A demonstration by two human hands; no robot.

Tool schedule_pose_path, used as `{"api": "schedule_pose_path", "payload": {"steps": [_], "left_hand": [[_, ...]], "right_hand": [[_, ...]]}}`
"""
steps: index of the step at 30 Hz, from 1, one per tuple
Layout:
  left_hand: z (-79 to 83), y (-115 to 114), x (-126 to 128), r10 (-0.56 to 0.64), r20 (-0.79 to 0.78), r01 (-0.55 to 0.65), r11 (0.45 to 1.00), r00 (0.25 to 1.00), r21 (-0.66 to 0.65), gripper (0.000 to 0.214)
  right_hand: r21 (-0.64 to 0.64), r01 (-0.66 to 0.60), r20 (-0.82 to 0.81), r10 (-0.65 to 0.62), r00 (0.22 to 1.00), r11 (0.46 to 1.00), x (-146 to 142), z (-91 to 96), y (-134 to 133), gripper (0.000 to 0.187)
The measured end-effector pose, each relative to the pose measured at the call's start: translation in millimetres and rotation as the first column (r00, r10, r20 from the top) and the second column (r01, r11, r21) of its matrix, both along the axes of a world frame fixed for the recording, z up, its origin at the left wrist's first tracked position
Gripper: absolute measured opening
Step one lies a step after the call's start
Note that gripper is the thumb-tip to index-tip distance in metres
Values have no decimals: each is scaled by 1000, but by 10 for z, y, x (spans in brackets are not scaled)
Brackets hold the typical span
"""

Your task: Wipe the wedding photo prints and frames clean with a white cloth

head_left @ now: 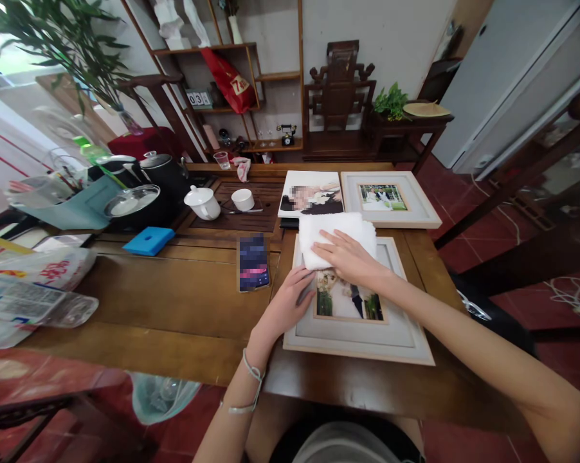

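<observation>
A picture frame [357, 350] with a wide pale border and a photo in its middle lies flat on the wooden table in front of me. On its upper part rests a folded white towel [326, 228]. My right hand [348, 257] lies flat over the towel, fingers stretched out and pressing on it. My left hand [290, 302] rests at the frame's left side, fingers extended near the towel's lower left corner and thumb apart. Part of the photo is hidden under the towel and my right arm.
Behind lie a second framed photo [391, 218] and a white photo panel [290, 183]. Left of the frame is a phone [254, 263]. Farther left are a blue box [148, 241], a white teapot [202, 204], a cup [242, 200] and plastic bags [53, 267].
</observation>
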State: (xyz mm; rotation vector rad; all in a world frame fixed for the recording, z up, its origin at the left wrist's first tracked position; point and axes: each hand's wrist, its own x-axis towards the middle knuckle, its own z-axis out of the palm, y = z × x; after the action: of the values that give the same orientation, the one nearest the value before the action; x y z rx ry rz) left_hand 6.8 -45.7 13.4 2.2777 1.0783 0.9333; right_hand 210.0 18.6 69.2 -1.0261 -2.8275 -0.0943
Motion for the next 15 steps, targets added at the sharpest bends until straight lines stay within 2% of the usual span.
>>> {"api": "schedule_pose_path", "payload": {"steps": [4, 8, 10, 12, 15], "left_hand": [[-34, 9, -12, -12, -8, 12, 1000, 1000, 4, 42], [-41, 11, -18, -15, -2, 15, 1000, 1000, -2, 42], [-34, 10, -15, -12, 5, 12, 1000, 1000, 0, 41], [-21, 7, -9, -6, 5, 6, 1000, 1000, -9, 40], [0, 0, 0, 0, 6, 0, 1000, 1000, -18, 39]], "right_hand": [[14, 53, 57, -54, 997, 998, 401, -5, -104, 69], [29, 180, 72, -182, 981, 983, 867, -15, -194, 75], [49, 244, 80, -247, 966, 969, 1011, -20, -256, 74], [63, 273, 97, -278, 956, 960, 1031, -24, -384, 72], [24, 257, 130, -258, 957, 966, 848, 2, -760, 69]]}}
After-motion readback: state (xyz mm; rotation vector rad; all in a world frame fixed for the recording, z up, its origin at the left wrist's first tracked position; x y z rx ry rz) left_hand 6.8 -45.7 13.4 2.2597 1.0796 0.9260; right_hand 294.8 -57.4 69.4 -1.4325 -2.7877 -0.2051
